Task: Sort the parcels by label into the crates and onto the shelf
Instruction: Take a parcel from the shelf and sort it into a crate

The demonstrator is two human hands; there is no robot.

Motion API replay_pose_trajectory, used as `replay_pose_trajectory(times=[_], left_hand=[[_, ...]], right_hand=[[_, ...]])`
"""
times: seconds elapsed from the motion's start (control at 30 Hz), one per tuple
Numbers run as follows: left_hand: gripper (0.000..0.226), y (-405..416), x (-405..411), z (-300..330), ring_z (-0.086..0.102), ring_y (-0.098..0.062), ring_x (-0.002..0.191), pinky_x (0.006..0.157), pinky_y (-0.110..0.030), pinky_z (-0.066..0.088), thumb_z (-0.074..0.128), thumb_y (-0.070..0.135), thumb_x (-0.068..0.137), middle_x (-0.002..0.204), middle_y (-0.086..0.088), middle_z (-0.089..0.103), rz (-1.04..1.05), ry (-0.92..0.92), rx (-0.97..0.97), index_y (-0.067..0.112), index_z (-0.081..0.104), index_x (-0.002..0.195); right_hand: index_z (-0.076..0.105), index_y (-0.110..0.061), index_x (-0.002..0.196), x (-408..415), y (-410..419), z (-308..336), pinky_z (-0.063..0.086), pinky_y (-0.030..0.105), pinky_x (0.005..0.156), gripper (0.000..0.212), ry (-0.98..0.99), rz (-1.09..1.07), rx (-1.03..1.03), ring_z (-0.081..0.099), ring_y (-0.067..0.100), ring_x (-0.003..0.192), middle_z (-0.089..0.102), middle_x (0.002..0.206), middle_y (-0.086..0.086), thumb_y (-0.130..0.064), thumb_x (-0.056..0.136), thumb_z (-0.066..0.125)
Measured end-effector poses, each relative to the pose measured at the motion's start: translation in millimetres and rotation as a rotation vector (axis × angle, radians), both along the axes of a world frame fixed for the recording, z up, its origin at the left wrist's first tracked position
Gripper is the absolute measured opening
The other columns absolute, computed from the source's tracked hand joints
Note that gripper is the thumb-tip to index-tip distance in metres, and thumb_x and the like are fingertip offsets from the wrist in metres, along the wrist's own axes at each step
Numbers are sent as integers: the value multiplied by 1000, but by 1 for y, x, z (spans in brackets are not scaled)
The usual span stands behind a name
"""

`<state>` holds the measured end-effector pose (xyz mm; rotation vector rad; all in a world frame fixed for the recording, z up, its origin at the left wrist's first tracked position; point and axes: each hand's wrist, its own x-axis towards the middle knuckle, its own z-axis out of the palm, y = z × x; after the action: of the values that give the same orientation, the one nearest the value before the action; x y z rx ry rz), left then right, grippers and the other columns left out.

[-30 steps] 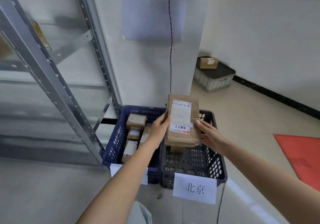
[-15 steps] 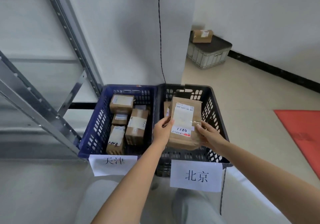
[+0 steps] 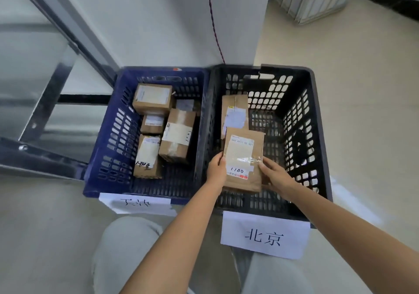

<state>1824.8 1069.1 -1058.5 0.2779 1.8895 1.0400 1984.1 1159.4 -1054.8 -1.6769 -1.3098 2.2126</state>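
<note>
Brown parcel (image 3: 243, 157) hides most of black crate's (image 3: 317, 134) other parcel (image 3: 234, 114).

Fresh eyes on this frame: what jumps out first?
Both hands, left hand and right hand, hold a flat brown paper parcel with a white label inside the black plastic crate at right, over another brown parcel. Beside it, the blue plastic crate holds several cardboard boxes. Each crate carries a white paper sign on its front; the black crate's sign is the sharper.
</note>
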Motion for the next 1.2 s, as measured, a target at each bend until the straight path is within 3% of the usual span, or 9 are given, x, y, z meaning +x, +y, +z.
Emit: replay_pose_trajectory(times=[0.13, 0.37, 0.47, 0.57, 0.7, 0.77, 0.87, 1.07, 1.2], left_hand=[[43, 4, 15, -38, 51, -22, 126, 85, -25, 47, 31, 21, 107, 143, -6, 51, 13, -82, -128, 19, 37, 149], [42, 3, 10, -100, 56, -25, 122, 89, -31, 51, 37, 16, 105, 140, -7, 54, 89, -101, -276, 18, 44, 146], [41, 3, 5, -117, 59, -24, 120, 98, -36, 51, 43, 10, 103, 138, -6, 58, 81, -96, -310, 19, 50, 142], [41, -2, 4, -128, 62, -22, 116, 91, -29, 54, 47, 8, 101, 134, -7, 61, 81, -109, -297, 16, 52, 141], [38, -5, 6, -135, 63, -22, 113, 76, -18, 55, 45, 10, 102, 131, -6, 62, 72, -67, -271, 16, 54, 139], [37, -6, 5, -134, 63, -20, 111, 69, -14, 53, 44, 10, 103, 129, -6, 63, 65, -58, -257, 16, 54, 139], [38, -11, 5, -137, 64, -18, 108, 80, -24, 56, 46, 13, 102, 128, -6, 65, 50, -111, -264, 19, 53, 139], [38, -5, 6, -140, 63, -21, 112, 81, -24, 54, 46, 12, 102, 130, -8, 64, 57, -65, -273, 18, 54, 139], [50, 4, 3, -122, 52, -25, 129, 100, -35, 49, 45, 17, 103, 147, -8, 48, 36, -87, -287, 20, 34, 151]], right_hand=[[47, -23, 142, 4, 10, -39, 57, 38, 77, 39, -71, 18, -24, 64, 23, 101, 64, 112, 6, -18, 103, 47], [42, -17, 147, -5, 8, -103, 50, 30, 69, 45, -140, 67, -54, 56, 22, 108, 58, 123, 6, -15, 103, 47], [44, -18, 146, -9, 4, -124, 53, 39, 80, 44, -154, 37, -52, 56, 24, 112, 57, 132, 7, -12, 103, 47], [45, -20, 145, -8, 3, -138, 50, 51, 100, 44, -178, 43, 10, 55, 26, 123, 55, 139, 6, -14, 101, 50], [50, -16, 143, -9, -1, -148, 47, 35, 101, 42, -228, 75, 111, 56, 20, 121, 60, 134, 4, -13, 101, 52], [50, -17, 143, -9, 3, -150, 46, 39, 105, 43, -218, 78, 104, 55, 21, 124, 59, 135, 2, -13, 100, 53], [51, -19, 141, -6, 4, -148, 48, 48, 103, 42, -183, 45, -3, 57, 21, 120, 59, 133, 1, -11, 99, 53], [49, -19, 143, -13, -1, -152, 48, 45, 104, 43, -277, 68, 152, 56, 22, 123, 59, 136, 3, -14, 100, 52], [31, -29, 152, -12, 4, -141, 47, 52, 103, 62, -321, 168, 158, 47, 29, 132, 45, 149, 7, -28, 97, 59]])
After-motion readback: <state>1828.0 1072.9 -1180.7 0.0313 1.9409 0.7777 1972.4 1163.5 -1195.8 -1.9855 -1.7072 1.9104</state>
